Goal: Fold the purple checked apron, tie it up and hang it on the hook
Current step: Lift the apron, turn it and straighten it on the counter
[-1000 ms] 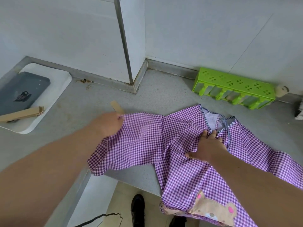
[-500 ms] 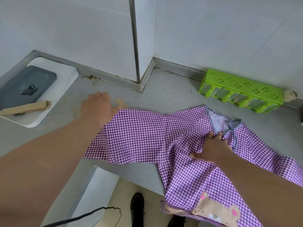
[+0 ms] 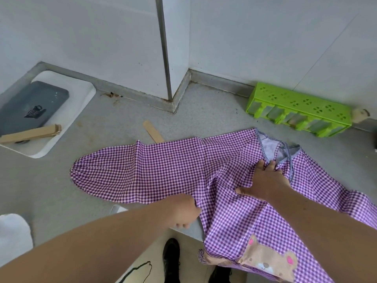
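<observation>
The purple checked apron (image 3: 173, 170) lies spread on the grey counter (image 3: 51, 180). One sleeve stretches flat to the left, and the body with a bear patch (image 3: 269, 260) hangs over the front edge. My right hand (image 3: 263, 180) presses flat on the cloth just below the striped neckline (image 3: 285, 152), fingers straight and thumb spread. My left hand (image 3: 183, 211) is at the counter's front edge. Its curled fingers grip the fabric where the sleeve meets the body. No hook is in view.
A green plastic rack (image 3: 299, 109) lies against the back wall on the right. A white tray (image 3: 77, 111) with a dark grey pad and a cardboard box (image 3: 30, 134) sits at the left. A wooden stick (image 3: 153, 133) pokes out behind the sleeve. Shoes (image 3: 171, 260) show on the floor below.
My left hand let go of the sleeve end, which now lies flat to the left, and came back to the front edge at the sleeve's base. My right hand stayed pressing near the neckline.
</observation>
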